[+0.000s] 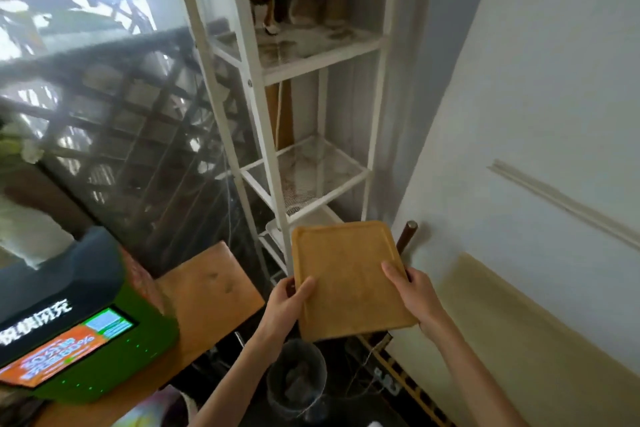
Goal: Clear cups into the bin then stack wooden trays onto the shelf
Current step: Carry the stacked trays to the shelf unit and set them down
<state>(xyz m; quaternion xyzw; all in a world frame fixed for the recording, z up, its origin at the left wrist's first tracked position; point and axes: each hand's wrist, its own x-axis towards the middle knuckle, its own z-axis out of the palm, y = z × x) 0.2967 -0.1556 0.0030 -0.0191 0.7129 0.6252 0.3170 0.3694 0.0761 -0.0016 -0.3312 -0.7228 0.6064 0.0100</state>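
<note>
Before the white shelf unit (pixel 304 87), left hand (pixel 287 302) and right hand (pixel 414 295) clamp a wooden tray (pixel 349 279) by its side edges above the bin (pixel 298 374); stacking step underway, next likely sliding it level onto a shelf.

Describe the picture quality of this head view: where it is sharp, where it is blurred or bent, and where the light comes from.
Head view: the wooden tray and both hands, left and right, are fairly sharp; the green machine at the left edge is smeared; the white shelf leans and bows from the wide-angle lens; daylight through the hazy window washes out the upper left.
</note>
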